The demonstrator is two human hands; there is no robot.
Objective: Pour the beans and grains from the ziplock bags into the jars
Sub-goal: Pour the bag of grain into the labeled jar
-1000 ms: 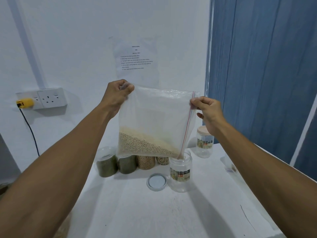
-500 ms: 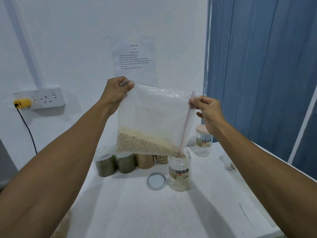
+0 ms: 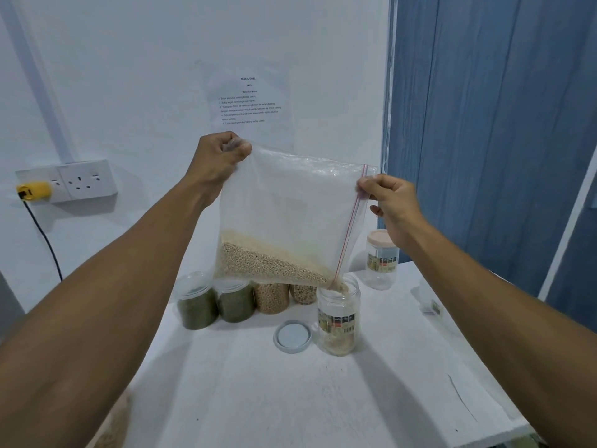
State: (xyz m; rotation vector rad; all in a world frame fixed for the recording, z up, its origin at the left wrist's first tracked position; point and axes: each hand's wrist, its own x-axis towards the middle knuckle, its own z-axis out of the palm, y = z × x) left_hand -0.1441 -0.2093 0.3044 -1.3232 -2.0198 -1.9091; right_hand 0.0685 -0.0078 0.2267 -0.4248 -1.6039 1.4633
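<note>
**Pour under way**

Left hand (image 3: pixel 219 158): fingers curled, gripping upper left corner of clear plastic ziplock bag (image 3: pixel 290 205). Bag: raised, tilted; pale grains (image 3: pixel 268 263) spill from lower right corner into clear labelled plastic jar (image 3: pixel 337 318) on white bench (image 3: pixel 290 399). Right hand (image 3: pixel 392 202): pinching red zip edge.

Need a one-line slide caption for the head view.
Left hand and right hand hold a tilted ziplock bag, pouring pale grains from its lower corner into an open labelled jar.

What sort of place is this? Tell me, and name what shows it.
Probably a staged task station in a plain room, not a home kitchen: a printed "TASK & GOAL" sheet hangs on the wall, filled jars stand in a row on a white table, and a ziplock bag empties into an open jar.
</note>
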